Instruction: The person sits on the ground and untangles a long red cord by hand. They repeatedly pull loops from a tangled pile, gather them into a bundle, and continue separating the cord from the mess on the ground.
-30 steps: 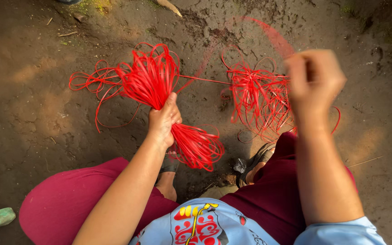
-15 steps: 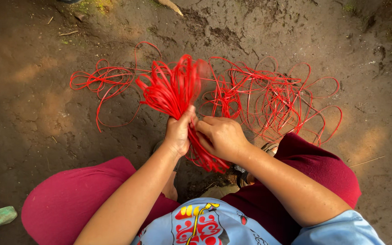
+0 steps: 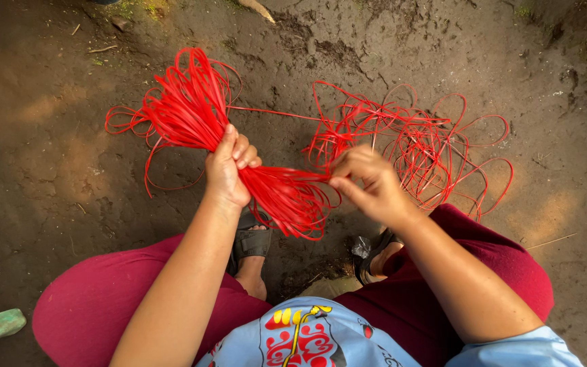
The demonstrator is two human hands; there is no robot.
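Warm, soft daylight dapples the dirt ground [image 3: 49,170] in orange patches amid broad shade, the frame's corners darken, and the right hand [image 3: 368,187] shows slight motion blur.

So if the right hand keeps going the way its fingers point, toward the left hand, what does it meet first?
Likely the red strip bundle that the left hand grips; the right hand is pinching strands right beside it. Depth is hard to judge.

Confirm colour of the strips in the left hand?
Bright red, plain, no pattern. The strips held by the left hand show best in the head view.
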